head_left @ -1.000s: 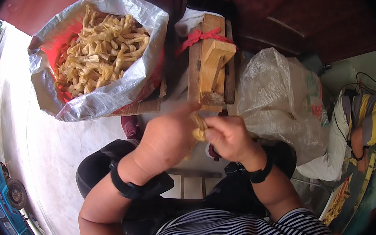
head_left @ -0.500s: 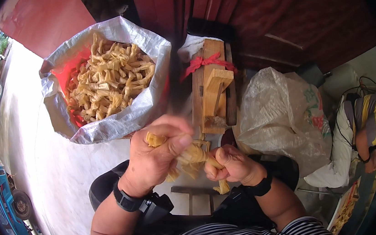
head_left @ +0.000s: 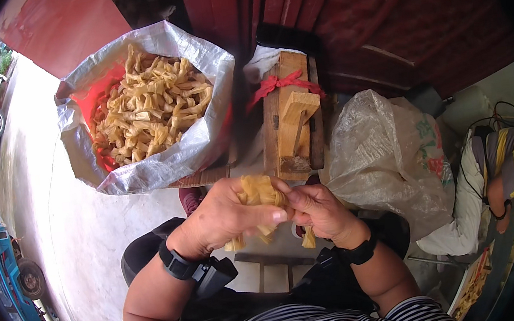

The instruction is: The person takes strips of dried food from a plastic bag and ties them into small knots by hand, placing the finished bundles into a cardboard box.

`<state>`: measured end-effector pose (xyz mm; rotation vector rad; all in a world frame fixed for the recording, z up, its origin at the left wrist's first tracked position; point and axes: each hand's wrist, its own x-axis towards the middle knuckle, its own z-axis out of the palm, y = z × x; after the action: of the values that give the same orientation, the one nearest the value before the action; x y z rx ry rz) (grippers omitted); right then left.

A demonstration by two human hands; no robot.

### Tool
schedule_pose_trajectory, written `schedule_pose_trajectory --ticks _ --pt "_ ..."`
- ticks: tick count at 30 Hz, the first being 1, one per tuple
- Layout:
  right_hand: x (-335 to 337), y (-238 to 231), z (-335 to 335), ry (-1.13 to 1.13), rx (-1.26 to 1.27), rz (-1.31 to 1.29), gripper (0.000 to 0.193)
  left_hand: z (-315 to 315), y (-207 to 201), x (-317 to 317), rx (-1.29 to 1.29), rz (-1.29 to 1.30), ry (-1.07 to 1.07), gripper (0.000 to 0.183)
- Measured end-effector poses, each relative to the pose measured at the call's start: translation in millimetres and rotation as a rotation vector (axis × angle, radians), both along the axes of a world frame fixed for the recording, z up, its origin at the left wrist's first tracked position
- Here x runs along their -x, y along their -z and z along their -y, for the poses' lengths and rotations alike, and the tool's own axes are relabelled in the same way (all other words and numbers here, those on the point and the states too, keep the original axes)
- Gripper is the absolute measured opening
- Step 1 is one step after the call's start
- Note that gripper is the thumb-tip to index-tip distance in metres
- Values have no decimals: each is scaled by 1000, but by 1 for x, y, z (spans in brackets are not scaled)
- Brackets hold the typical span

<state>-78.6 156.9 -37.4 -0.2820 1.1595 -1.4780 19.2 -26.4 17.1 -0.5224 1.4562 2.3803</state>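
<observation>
While the left hand (head_left: 222, 217) grasps a yellow bundle (head_left: 255, 191) of strips (loose ends (head_left: 308, 238) dangle beneath), the right hand (head_left: 323, 215) pinches its right side, nearer the person than the wooden block (head_left: 290, 129) and the open silvery sack (head_left: 140, 183).

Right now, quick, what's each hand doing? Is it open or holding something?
Left hand: closed, holding a crinkled yellowish bundle.
Right hand: closed, holding a yellowish strip whose end hangs below.
</observation>
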Motion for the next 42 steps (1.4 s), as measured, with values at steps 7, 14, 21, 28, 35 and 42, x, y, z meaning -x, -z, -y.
schedule_pose_trajectory --ticks 7,14,21,28,35,42 --pt "-1 -8 -4 -67 46 -83 35 -11 -8 -5 305 20 -160 15" --pt "16 2 -4 150 436 254 35 -9 17 0 238 -63 -294 37" --pt "24 1 5 532 451 127 28 -73 48 -4 182 14 202 29" --pt "66 4 -6 1205 -50 -1018 39 -51 43 2 326 122 35 24" --pt "22 -19 2 158 157 -1311 19 -41 28 1 634 -347 -169 23" --pt "21 -37 5 259 604 -1432 16 -48 12 -8 308 23 417 25"
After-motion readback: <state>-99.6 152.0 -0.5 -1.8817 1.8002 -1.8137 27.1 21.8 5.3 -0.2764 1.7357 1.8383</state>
